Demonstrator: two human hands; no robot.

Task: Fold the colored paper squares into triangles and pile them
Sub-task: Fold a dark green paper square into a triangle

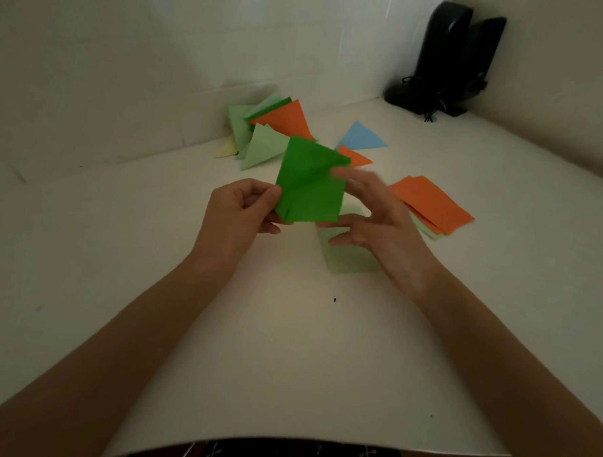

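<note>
A dark green paper square (311, 183) is held up above the table, creased across its middle. My left hand (239, 210) pinches its lower left corner. My right hand (371, 215) is at its right edge, fingers spread and blurred, thumb under the lower right corner; whether it grips the paper is unclear. A pile of folded triangles (263, 130), light green, orange and pale yellow, lies by the back wall. A blue triangle (362, 138) and an orange triangle (355, 157) lie apart behind the green paper.
Flat orange squares (436, 201) lie stacked at the right over light green ones. A light green square (351, 256) lies under my right hand. Two black speakers (451, 57) stand in the back right corner. The white table (285, 351) ends near my body.
</note>
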